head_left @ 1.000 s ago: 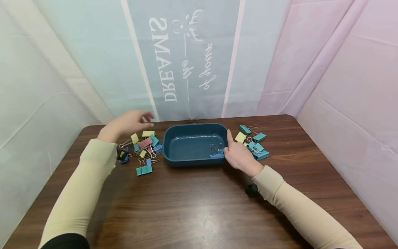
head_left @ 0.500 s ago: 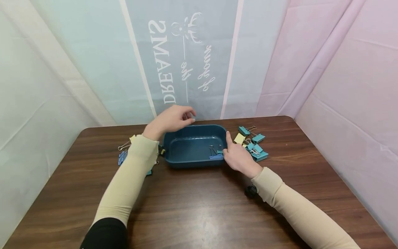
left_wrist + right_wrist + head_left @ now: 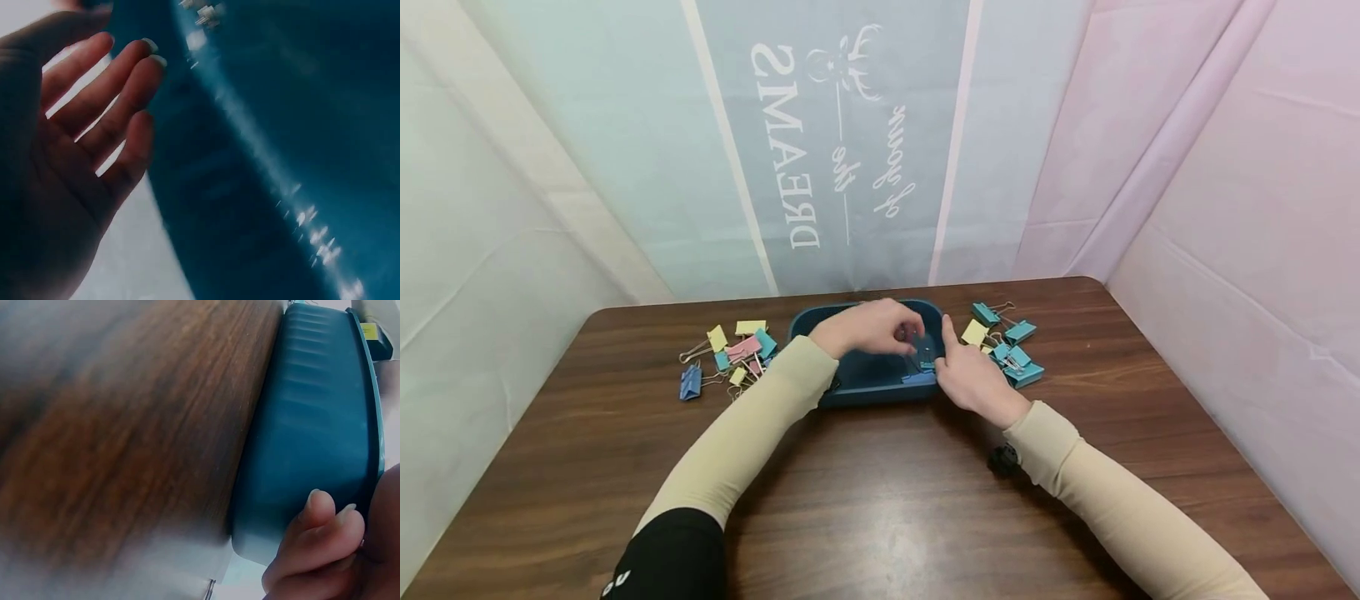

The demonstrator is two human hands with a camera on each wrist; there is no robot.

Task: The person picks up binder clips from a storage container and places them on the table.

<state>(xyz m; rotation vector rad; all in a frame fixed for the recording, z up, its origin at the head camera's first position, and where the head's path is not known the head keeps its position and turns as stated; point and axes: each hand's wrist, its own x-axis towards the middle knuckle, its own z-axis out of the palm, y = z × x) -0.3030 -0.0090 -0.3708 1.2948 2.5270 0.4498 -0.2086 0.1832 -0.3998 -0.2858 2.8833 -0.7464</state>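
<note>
Over the dark teal plastic bin (image 3: pixel 872 395), my left hand (image 3: pixel 877 327) hangs with loosely bent fingers and holds nothing. In the left wrist view, its palm and fingers (image 3: pixel 134 84) are bare, beside the bin's inner wall. My right hand (image 3: pixel 973 372) grips the bin's right end, index finger pointing along the rim. The right wrist view has its curled fingers (image 3: pixel 322 534) against the outside wall. Inside the bin, a blue binder clip (image 3: pixel 919 378) and a teal binder clip (image 3: pixel 928 364) lie near the right end.
Left of the bin lies a mixed pile with a pink binder clip (image 3: pixel 745 347), yellow, teal and blue ones. On the right are several teal binder clips (image 3: pixel 1022 375) and yellow ones. The wooden table (image 3: pixel 880 500) ends at a printed curtain (image 3: pixel 850 167) behind.
My left hand has moved right, from above the left pile, past the bin's back edge, down over its right half. My right hand has stayed on the bin's end.
</note>
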